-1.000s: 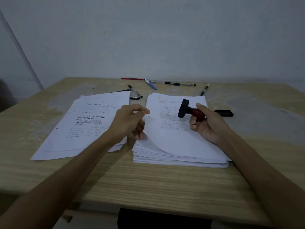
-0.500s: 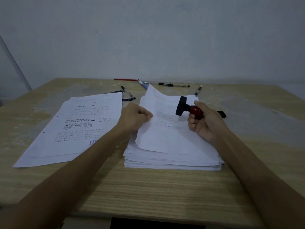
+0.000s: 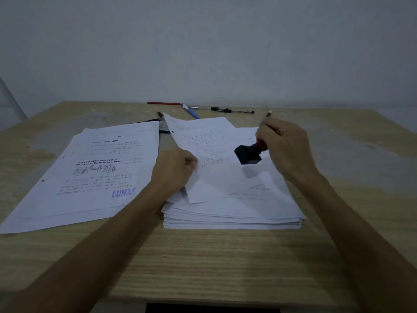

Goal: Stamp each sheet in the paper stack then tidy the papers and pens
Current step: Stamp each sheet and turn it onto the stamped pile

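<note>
A plain grey-white wall (image 3: 203, 53) stood behind a light wooden counter (image 3: 214, 263) in dim light. On the counter's right half lay a thick paper stack (image 3: 237, 218), its edges slightly uneven. The left hand (image 3: 174, 171) pinched the left edge of the top sheet (image 3: 203, 141) between thumb and curled fingers, and that sheet was lifted and tilted above the stack, its far corner raised. The right hand (image 3: 284, 147) was curled round the red handle of a stamp (image 3: 249, 153), whose black block hung tilted over the raised sheet; whether the block touched the paper could not be told. To the left of the stack, apart from it, lay a thinner pile of stamped sheets (image 3: 90, 172), the uppermost bearing a blue "LUNAS" mark near its lower right corner. Several pens (image 3: 232, 110) were scattered along the far edge of the counter, near the wall, among them a red one (image 3: 163, 103) and a blue one (image 3: 190, 111).
</note>
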